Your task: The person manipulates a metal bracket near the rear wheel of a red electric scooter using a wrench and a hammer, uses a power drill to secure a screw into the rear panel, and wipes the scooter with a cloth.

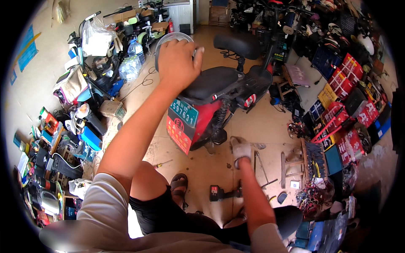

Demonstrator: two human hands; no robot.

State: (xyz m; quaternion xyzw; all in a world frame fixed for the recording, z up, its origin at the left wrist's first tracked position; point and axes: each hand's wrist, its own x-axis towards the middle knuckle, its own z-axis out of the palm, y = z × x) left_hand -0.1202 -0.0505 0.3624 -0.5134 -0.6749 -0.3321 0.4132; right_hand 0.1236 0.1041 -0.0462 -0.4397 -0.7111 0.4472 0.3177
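In front of me stands a red and black electric scooter (206, 114) with its rear end toward me. My bare left hand (179, 61) is closed over a rounded grey-rimmed piece (158, 52) behind the black seat (215, 82); the fingertips are hidden beyond it. Below that hang a teal number plate (184, 113) and a red printed flap (179, 135). My right hand (241, 149), in a light grey glove, is low near the floor, to the right of the rear wheel (206, 141). Blur hides its fingers, so I cannot see whether it holds anything.
A cordless power tool with a red and black battery (216, 193) lies near my sandalled foot (179, 185). Thin metal rods (261, 166), a screwdriver (163, 163) and a wooden frame (291, 168) lie about. Cluttered parts and boxes (346, 88) line both sides.
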